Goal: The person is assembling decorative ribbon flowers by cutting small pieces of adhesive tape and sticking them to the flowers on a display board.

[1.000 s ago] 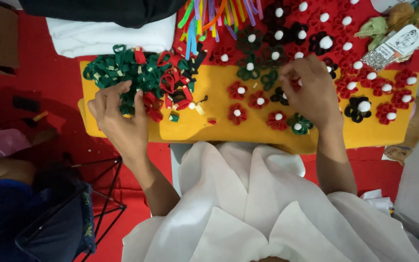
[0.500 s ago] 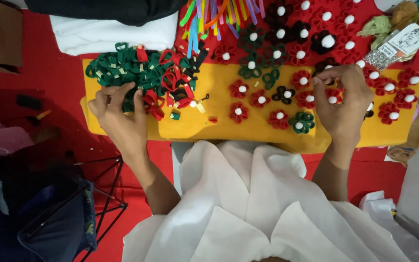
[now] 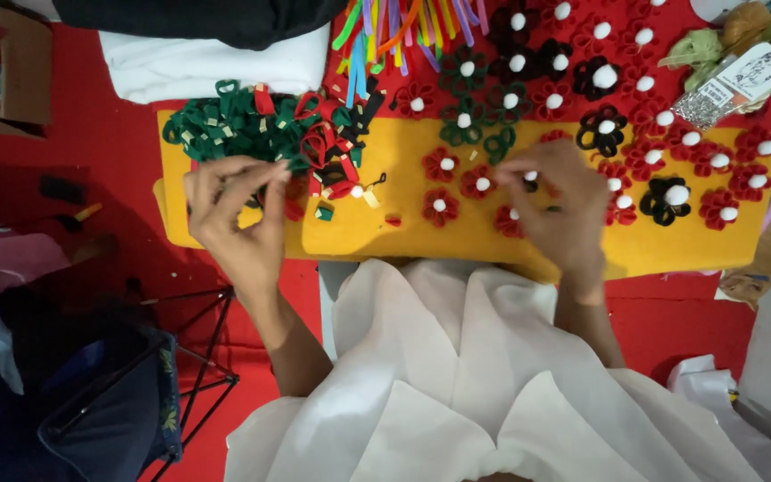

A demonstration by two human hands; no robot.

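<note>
The left hand (image 3: pixel 236 210) has its fingers (image 3: pixel 265 170) pinched nearly shut at the edge of the heap of green and red loops (image 3: pixel 265 129), though whether they hold one I cannot tell, while the right hand (image 3: pixel 557 201) curls its fingers (image 3: pixel 512 171) down, apparently closed on a small flower (image 3: pixel 531 181) on the yellow board (image 3: pixel 403 236). Judging by the layout, much is done: roughly thirty finished flowers (image 3: pixel 671 134) with white centres lie in rows, mostly red, about five black, three green, and one sizeable heap of loops remains, beside a fan of coloured strips (image 3: pixel 403 27).
</note>
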